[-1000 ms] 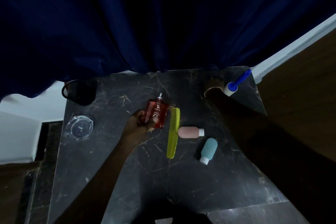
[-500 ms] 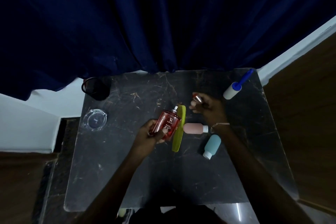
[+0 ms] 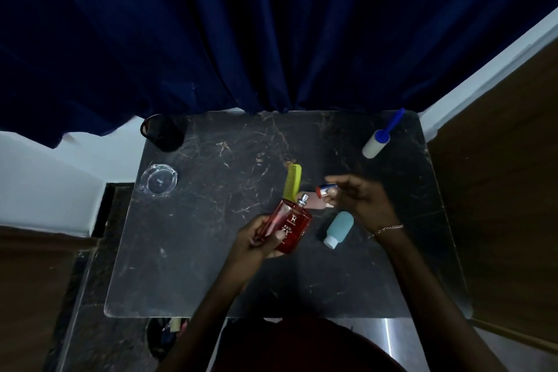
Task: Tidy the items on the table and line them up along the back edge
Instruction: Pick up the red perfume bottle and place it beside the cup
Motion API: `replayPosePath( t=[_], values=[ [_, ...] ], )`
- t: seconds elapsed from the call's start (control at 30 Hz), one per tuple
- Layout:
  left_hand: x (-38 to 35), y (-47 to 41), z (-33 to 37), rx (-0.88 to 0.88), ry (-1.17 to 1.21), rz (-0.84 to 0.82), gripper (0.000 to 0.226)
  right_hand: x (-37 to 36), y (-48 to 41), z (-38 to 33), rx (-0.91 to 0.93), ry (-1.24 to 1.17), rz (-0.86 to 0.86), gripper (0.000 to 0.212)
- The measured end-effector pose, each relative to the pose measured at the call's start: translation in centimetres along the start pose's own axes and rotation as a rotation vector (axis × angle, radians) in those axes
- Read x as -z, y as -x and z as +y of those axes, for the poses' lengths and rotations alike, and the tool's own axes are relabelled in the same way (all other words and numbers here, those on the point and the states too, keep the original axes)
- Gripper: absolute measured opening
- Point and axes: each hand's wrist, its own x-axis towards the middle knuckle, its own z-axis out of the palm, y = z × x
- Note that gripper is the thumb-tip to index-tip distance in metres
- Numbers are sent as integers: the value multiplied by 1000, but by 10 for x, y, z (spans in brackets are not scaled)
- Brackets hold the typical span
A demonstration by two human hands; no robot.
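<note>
The left grip (image 3: pixel 256 241) is curled round a red perfume bottle (image 3: pixel 291 228), thumb across its front. The bottle is held above the table (image 3: pixel 196 251), tilted, with its bare sprayer pointing away. The right grip (image 3: pixel 362 202) pinches a small red-tipped cap (image 3: pixel 323 190) just beside that sprayer.

Behind the bottle a yellow comb (image 3: pixel 293 180) lies on the table, its near end hidden. A pink bottle (image 3: pixel 317 204) shows only in part between the two grips. A teal bottle (image 3: pixel 339 228) lies beside the right wrist, white cap toward the near edge.

A lint roller (image 3: pixel 376 143) lies at the back right corner and a black cup (image 3: pixel 164 133) stands at the back left. A glass ashtray (image 3: pixel 158 180) sits near the left edge. A blue curtain (image 3: pixel 271 24) hangs over the back edge.
</note>
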Motion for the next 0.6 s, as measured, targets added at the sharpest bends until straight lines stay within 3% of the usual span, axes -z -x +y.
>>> replayPosePath(
  t=[0.47, 0.6],
  values=[
    [-30, 19, 20, -31, -9, -39, 28, 4, 4, -16, 75, 156, -77, 27],
    [-36, 25, 25, -22, 17, -15, 42, -2, 2, -12, 77, 118, -14, 23]
  ],
)
